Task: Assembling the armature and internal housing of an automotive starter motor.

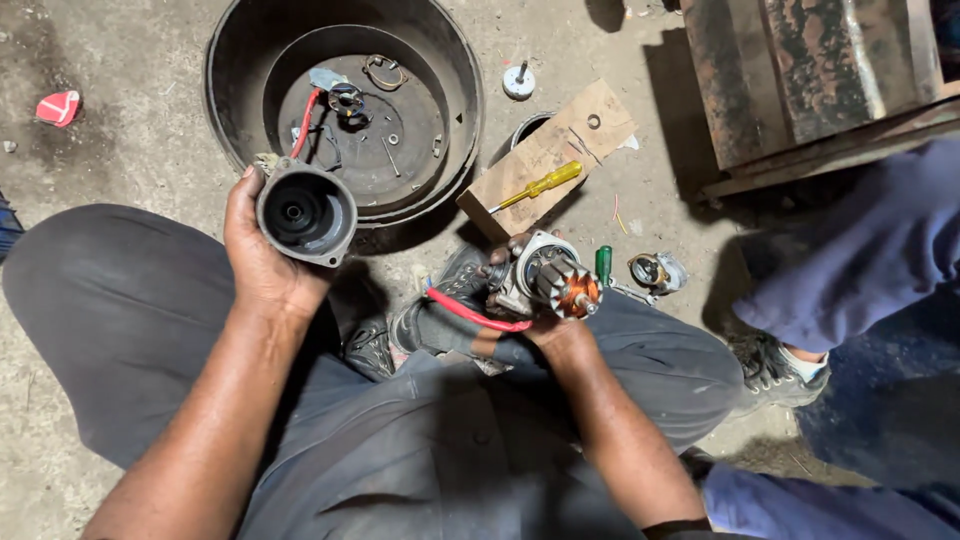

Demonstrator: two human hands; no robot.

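a dark cup-shaped housing [306,213] is gripped by the left hand [262,258], fingers closed around its rim; a motor armature with red wire [543,282] is clasped in the right hand [540,318], above the lap. a round black basin [345,100] and yellow screwdriver [540,185] are seen on the floor beyond.

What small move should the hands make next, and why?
Probably bring the left hand with its dark cup-shaped housing toward the motor assembly in the right hand, open end facing the copper end. The two parts are held apart, and the housing's opening faces up toward the camera.
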